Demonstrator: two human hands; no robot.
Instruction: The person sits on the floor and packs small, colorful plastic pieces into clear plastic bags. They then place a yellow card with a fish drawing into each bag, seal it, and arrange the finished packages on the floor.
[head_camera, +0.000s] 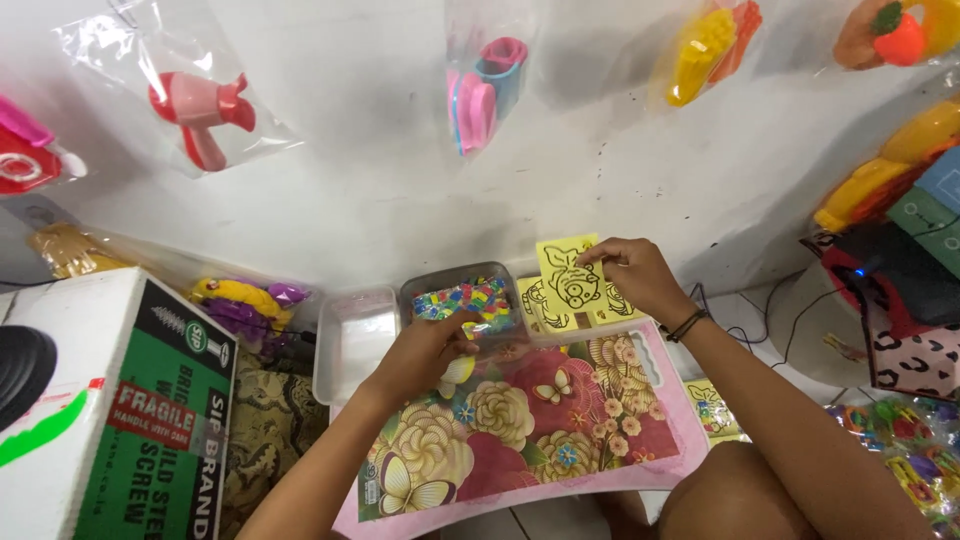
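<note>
Right hand (640, 275) pinches the yellow card (568, 270) upright at the floral board's (600, 440) far edge; left hand (425, 350) (fingers curled, grip unclear) touches the bead tray (462, 298) beside it.

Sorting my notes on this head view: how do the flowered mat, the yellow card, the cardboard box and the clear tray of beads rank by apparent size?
1. Flowered mat
2. Cardboard box, though nearness to the camera and cropping make this unsure
3. Clear tray of beads
4. Yellow card in the right hand
</note>
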